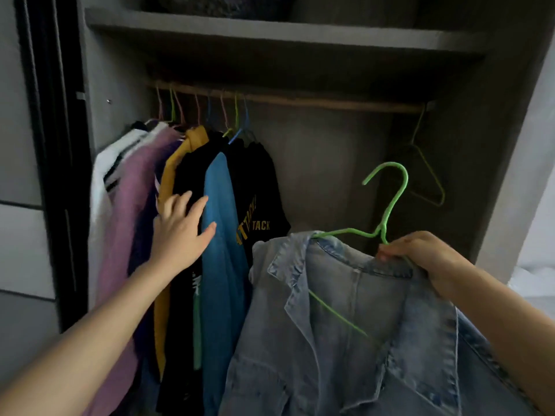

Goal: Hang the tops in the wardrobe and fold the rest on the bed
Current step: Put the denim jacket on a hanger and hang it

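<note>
A light blue denim jacket [345,319] hangs on a green hanger [390,199] in front of the open wardrobe. My right hand [420,253] grips the hanger's neck together with the jacket's collar, below the level of the wooden rail [315,100]. My left hand [183,226] presses flat with spread fingers against a blue top [222,265] among the hanging clothes at the rail's left end. The hanger's hook points up and left, away from the rail.
White, purple, yellow and black tops [132,205] hang bunched at the left. An empty green hanger [426,175] hangs at the rail's right end. A shelf [270,34] runs above the rail. The rail's middle stretch is bare.
</note>
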The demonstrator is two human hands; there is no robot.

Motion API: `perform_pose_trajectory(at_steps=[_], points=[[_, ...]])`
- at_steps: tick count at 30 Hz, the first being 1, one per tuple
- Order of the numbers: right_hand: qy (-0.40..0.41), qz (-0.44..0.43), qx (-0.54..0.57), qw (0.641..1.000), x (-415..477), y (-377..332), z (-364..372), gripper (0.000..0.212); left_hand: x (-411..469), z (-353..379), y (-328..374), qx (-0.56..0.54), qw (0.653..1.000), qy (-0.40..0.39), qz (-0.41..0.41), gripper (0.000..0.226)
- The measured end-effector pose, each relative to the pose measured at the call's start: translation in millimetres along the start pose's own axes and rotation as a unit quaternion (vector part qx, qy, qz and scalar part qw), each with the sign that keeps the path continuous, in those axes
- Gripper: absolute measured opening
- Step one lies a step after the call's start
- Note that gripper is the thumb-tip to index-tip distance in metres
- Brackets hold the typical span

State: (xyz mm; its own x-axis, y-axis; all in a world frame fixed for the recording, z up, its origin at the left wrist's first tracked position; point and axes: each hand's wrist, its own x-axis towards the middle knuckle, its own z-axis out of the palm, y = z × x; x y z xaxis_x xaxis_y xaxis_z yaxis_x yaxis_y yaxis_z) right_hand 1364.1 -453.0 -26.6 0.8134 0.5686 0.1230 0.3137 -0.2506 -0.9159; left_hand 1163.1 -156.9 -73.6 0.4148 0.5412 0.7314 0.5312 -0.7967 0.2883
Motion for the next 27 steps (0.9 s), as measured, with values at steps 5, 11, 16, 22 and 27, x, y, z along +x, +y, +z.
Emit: perform_pose_trajectory(at_steps=[5, 11, 16, 22, 27], points=[[0.029, 0.058, 0.103, 0.993, 23.7, -24.6, 38.1, 0.033, 61.9, 10.0, -29.3, 0.033, 0.998, 0.019, 0.053, 0.055], [0.048, -0.034, 0.111, 0.992, 58.1, -74.6, 90.8, 0.023, 103.4, 21.7, -42.1, 0.047, 0.997, -0.006, 0.068, 0.059], [0.064, -0.124, 0.075, 0.987, 101.1, -127.3, 126.2, 0.031, 118.5, 21.2, -57.5, 0.034, 0.996, -0.028, 0.072, 0.056], [0.051, -0.159, 0.046, 0.985, 176.7, -189.1, 158.0, 0.015, 124.7, 9.7, -74.9, 0.075, 0.993, -0.045, 0.082, 0.063], [0.052, -0.165, -0.009, 0.985, 233.7, -219.7, 181.5, 0.01, 137.5, -1.7, -80.5, 0.104, 0.99, -0.069, 0.067, 0.059]])
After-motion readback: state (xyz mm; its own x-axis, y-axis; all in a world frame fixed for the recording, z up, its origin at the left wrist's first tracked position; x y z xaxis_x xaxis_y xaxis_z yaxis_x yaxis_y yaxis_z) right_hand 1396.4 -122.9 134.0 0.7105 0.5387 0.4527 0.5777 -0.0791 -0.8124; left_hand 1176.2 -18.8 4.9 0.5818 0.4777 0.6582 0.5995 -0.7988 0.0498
